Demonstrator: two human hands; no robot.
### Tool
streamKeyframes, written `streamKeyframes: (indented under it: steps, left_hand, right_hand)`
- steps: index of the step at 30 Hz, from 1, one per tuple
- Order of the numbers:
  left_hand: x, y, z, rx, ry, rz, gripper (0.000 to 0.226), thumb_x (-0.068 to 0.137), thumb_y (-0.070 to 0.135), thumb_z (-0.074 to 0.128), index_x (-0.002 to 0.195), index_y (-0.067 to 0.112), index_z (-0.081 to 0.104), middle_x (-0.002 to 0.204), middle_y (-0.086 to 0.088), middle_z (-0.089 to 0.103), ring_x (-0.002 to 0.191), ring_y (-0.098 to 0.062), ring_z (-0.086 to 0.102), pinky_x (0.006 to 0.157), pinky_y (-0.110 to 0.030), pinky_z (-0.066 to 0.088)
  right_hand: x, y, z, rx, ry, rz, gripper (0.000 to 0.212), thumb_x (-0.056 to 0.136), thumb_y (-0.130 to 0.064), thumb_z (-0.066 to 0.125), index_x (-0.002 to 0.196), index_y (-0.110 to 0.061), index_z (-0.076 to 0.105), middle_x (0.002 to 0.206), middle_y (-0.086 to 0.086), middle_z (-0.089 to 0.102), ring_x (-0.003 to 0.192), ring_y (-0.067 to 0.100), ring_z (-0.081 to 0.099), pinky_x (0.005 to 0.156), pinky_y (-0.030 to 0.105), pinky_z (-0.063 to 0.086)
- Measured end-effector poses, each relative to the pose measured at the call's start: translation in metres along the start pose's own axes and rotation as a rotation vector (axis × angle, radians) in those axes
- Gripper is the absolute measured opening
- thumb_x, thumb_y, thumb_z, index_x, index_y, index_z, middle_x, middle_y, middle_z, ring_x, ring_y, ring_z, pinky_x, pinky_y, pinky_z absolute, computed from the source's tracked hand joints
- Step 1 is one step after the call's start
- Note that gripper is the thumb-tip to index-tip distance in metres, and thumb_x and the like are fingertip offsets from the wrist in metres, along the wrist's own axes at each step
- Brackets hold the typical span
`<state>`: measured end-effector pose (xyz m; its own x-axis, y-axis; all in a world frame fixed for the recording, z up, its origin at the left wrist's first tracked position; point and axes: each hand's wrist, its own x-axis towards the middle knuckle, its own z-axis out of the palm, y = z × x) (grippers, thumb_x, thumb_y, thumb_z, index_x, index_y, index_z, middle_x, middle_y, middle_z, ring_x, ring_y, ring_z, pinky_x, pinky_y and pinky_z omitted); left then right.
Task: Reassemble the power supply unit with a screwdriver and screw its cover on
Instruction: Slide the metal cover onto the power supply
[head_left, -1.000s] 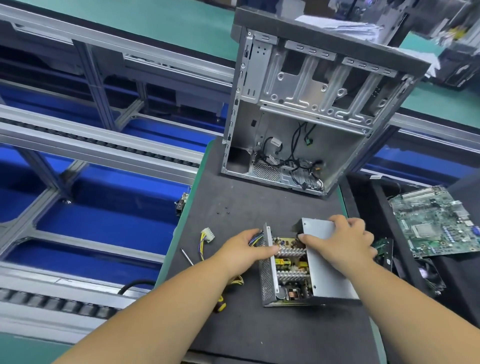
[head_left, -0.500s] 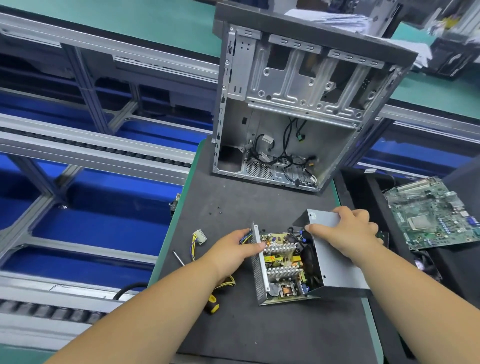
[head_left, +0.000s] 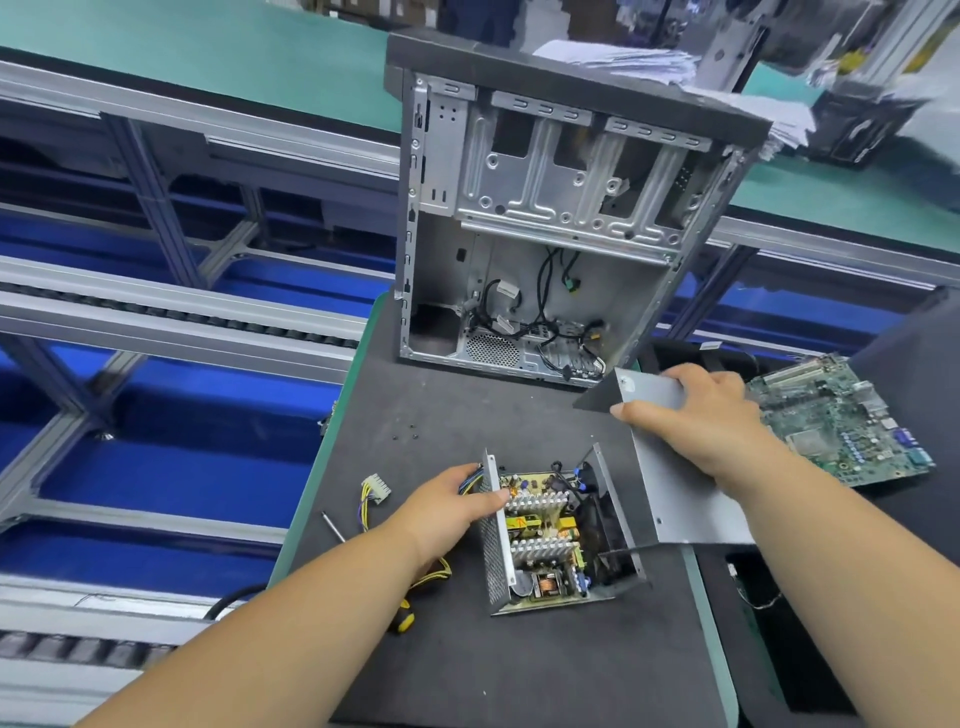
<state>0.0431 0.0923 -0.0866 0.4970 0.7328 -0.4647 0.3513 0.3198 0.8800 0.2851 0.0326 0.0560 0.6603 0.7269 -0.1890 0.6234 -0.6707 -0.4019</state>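
Your right hand (head_left: 698, 415) grips the bent grey sheet-metal cover (head_left: 675, 488) by its upper edge, fingers curled over the top and thumb across the face, holding it tilted in the air up and to the right of the open grey metal power supply unit (head_left: 553, 535). Your left hand (head_left: 447, 506) steadies that unit at its perforated left wall, thumb hooked over the rim, fingers down by the wire bundle. So the board and heatsinks sit exposed; the cover is off, nothing is screwed. Left to do, by my reckoning: seat the cover, then drive the screws. Small black screws (head_left: 408, 433) lie on the dark mat (head_left: 519, 665), and the yellow-handled screwdriver (head_left: 402, 618) lies untouched by your left forearm.
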Motion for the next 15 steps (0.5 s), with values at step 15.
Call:
streamKeyframes:
  steps: [15]
  left_hand:
    - [-0.013,0.014,-0.005,0.057,0.051,0.082,0.052,0.091,0.016,0.062,0.139,0.03,0.05,0.139,0.001,0.053,0.126,-0.018,0.051,0.112,-0.039,0.036]
  right_hand:
    - [-0.025,-0.05,0.034,-0.013,-0.165,0.003,0.108,0.043,-0.082,0.059,0.138,-0.036,0.041,0.144,0.003,0.027,0.135,0.033,0.023,0.103,0.047,0.033]
